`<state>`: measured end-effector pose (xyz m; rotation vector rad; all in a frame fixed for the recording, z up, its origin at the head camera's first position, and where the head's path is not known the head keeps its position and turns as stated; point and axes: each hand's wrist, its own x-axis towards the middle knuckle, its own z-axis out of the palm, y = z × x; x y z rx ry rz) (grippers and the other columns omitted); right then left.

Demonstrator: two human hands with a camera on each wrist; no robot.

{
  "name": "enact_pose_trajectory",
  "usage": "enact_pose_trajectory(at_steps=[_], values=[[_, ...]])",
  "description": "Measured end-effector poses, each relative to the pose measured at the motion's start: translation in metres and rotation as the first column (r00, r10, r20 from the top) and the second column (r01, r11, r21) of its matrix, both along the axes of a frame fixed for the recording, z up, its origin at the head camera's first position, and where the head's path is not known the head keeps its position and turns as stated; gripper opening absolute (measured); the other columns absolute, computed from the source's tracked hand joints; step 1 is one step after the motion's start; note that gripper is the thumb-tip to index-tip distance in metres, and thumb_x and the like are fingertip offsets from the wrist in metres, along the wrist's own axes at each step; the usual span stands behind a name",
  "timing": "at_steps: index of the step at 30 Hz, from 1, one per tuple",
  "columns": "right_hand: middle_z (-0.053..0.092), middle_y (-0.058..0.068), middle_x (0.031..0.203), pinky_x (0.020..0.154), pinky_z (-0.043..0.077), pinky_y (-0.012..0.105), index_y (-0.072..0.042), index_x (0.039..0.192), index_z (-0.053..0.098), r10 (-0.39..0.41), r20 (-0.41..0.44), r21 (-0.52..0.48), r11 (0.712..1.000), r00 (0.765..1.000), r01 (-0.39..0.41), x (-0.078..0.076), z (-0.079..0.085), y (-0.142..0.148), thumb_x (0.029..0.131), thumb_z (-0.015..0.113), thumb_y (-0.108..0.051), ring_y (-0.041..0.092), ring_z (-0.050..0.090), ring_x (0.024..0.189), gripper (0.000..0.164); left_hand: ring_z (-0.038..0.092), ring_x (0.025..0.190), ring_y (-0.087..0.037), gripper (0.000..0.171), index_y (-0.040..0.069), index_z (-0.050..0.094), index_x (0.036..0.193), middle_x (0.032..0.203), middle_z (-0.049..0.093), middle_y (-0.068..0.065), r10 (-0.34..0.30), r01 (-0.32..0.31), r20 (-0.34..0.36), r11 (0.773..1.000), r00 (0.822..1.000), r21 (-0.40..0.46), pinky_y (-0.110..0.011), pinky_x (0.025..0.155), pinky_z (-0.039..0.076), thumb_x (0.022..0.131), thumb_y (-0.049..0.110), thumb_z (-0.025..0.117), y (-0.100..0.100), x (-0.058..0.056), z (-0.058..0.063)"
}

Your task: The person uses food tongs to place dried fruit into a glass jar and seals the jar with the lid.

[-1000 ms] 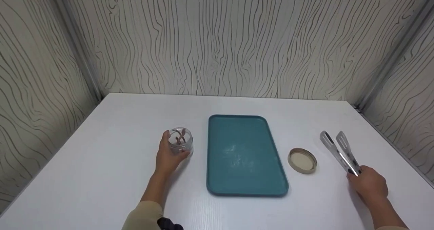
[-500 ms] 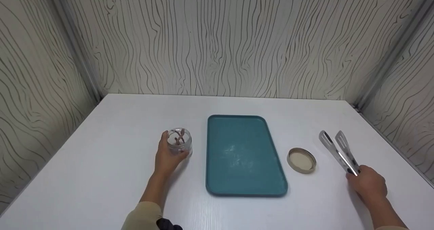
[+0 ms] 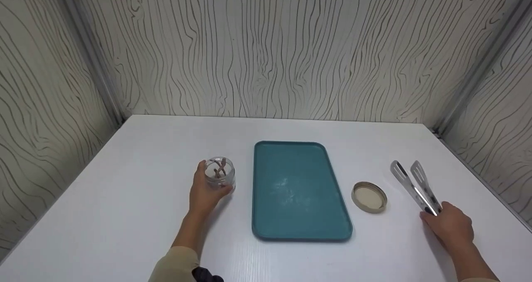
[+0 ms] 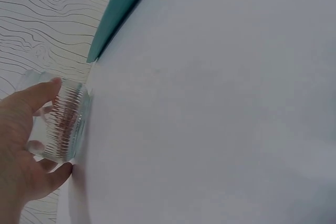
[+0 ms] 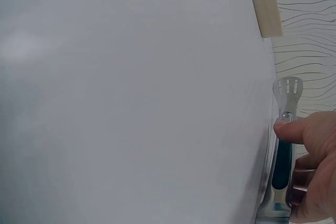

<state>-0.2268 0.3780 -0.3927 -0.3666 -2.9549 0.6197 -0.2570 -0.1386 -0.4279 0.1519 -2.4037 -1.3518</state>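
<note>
On the left of the head view, my left hand (image 3: 204, 195) grips a clear glass jar (image 3: 227, 177) from its near left side. Inside the uncapped jar lie several brownish-red strips, small and hard to identify. The left wrist view shows the jar (image 4: 68, 121) with its ribbed wall between the thumb and fingers of the left hand (image 4: 23, 140). At the right, my right hand (image 3: 451, 226) holds metal tongs (image 3: 415, 188), their two slotted ends spread apart and pointing away. In the right wrist view the thumb lies on the arm of the tongs (image 5: 282, 166).
A teal rectangular tray (image 3: 297, 190) lies on the white table (image 3: 124, 190) between the hands. Right of it rests a round beige lid (image 3: 370, 197), inner side up. Wood-patterned panels (image 3: 266, 49) stand behind the table and on both sides.
The right hand has shifted very slightly on the tongs. The left hand, the jar, the tray and the lid look the same apart from a small camera movement.
</note>
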Motion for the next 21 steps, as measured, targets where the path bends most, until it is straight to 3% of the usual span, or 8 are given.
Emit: enact_pose_trajectory(at_steps=[11, 21], values=[[0.047, 0.037, 0.079, 0.041, 0.043, 0.041, 0.023, 0.108, 0.034, -0.007, -0.06, 0.062, 0.998, 0.998, 0.011, -0.002, 0.006, -0.004, 0.077, 0.058, -0.037, 0.041, 0.051, 0.06, 0.072, 0.026, 0.121, -0.034, 0.088, 0.001, 0.024, 0.132, 0.132, 0.03, -0.02, -0.011, 0.01, -0.03, 1.0, 0.999, -0.006, -0.045, 0.097, 0.023, 0.063, 0.017, 0.076, -0.001, -0.001, -0.001], [0.043, 0.041, 0.085, 0.042, 0.043, 0.043, 0.022, 0.113, 0.032, -0.018, -0.088, 0.065, 0.998, 0.996, 0.024, -0.005, 0.017, -0.012, 0.077, 0.057, -0.038, 0.048, 0.048, 0.067, 0.075, 0.027, 0.121, -0.032, 0.089, 0.003, 0.026, 0.132, 0.132, 0.033, -0.017, -0.008, 0.008, -0.016, 1.0, 1.0, -0.011, -0.044, 0.097, 0.024, 0.06, 0.018, 0.077, -0.003, -0.001, 0.002]])
